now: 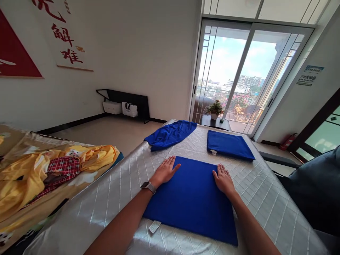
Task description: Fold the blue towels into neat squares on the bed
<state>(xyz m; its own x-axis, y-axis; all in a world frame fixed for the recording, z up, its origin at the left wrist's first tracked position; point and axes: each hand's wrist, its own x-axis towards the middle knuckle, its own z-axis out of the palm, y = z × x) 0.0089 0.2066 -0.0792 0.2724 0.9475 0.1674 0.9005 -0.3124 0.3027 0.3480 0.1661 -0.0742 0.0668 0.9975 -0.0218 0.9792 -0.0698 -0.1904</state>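
A flat blue cloth [192, 202], folded into a neat rectangle, lies on the silvery quilted surface [265, 202], with a white tag at its near left edge. My left hand [165, 171], with a watch on its wrist, rests palm down on the cloth's far left corner, fingers stretched out. At the far right corner my right hand [224, 179] lies flat with its fingers extended. Beyond them are a crumpled blue cloth [172, 134] at the left and a folded blue stack [230, 145] at the right, neither touched by my hands.
Yellow and red plaid clothes [63, 166] lie on a patterned surface at the left. A black shelf [127, 102] stands by the wall. Past the far edge is a small table with a potted plant [215, 109]. A dark padded seat [316, 187] is at the right.
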